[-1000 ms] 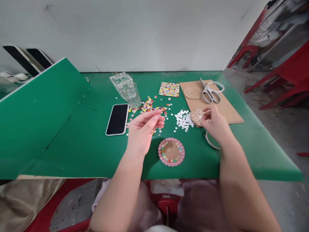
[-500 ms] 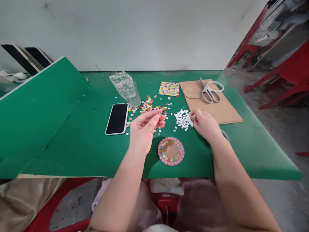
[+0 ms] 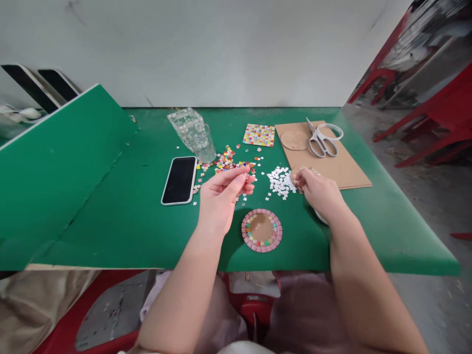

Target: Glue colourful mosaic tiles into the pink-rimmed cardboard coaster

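Note:
My left hand hovers over the table with thumb and fingertips pinched together; a tiny pale piece may be between them, too small to name. Down among small brownish pieces reach the closed fingers of my right hand, and what they hold is hidden. White square tiles lie loose just left of it. In front, between my forearms, rests a round cardboard coaster edged with pink tiles and an inner ring of colourful star-shaped pieces. Mixed coloured tiles are scattered behind my left hand.
A phone lies left of the tiles, near a clear plastic cup with a bag in it. Scissors and a tape roll rest on cardboard at right. A checkered tile sheet lies at the back.
My right hand has shifted slightly right and down, showing more of the brownish pieces and a pale curved edge under the wrist. My left hand stays pinched almost in place.

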A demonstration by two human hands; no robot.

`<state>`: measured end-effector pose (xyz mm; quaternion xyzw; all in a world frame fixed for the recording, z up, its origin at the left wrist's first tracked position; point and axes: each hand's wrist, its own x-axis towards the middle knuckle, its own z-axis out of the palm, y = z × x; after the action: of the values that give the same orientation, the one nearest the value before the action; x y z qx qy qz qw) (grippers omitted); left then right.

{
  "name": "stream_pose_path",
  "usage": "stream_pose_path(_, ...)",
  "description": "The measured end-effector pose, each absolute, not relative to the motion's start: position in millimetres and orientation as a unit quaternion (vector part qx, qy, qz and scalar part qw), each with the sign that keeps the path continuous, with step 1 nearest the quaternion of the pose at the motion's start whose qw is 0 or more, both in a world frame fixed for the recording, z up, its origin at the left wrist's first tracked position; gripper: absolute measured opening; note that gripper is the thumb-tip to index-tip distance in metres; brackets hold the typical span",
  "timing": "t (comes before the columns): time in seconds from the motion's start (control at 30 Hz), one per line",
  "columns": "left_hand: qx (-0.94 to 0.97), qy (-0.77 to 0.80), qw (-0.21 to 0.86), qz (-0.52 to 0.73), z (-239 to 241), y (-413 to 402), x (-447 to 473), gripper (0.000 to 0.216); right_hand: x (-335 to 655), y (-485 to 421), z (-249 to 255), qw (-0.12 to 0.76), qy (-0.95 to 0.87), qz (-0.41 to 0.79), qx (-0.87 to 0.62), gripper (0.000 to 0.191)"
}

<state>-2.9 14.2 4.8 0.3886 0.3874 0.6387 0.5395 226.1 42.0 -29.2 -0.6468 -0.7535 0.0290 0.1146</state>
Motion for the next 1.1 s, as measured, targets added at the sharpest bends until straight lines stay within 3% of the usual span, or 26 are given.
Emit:
stream_pose_path(0.27, 0.39, 0.365, 0.555, 0.638, 4, 14, -3, 0.01, 227, 40, -29, 0.127, -0.737, 0.044, -0.662, 0.026)
stream_pose_path(0.57, 0.393, 0.384, 0.545, 0.634, 4, 14, -4, 0.011, 228, 40, -28, 0.124, -0.755, 0.042, -0.643, 0.021)
stream_pose_path(0.9, 0.39, 0.369, 0.558, 0.633, 4, 14, -5, 0.011, 212, 35, -31, -0.002, -0.785, -0.077, -0.614, 0.024)
stream_pose_path(1.1, 0.396, 0.374, 0.561, 0.623, 5, 13, -7, 0.012, 218, 34, -32, -0.054, -0.841, -0.153, -0.515, 0.029)
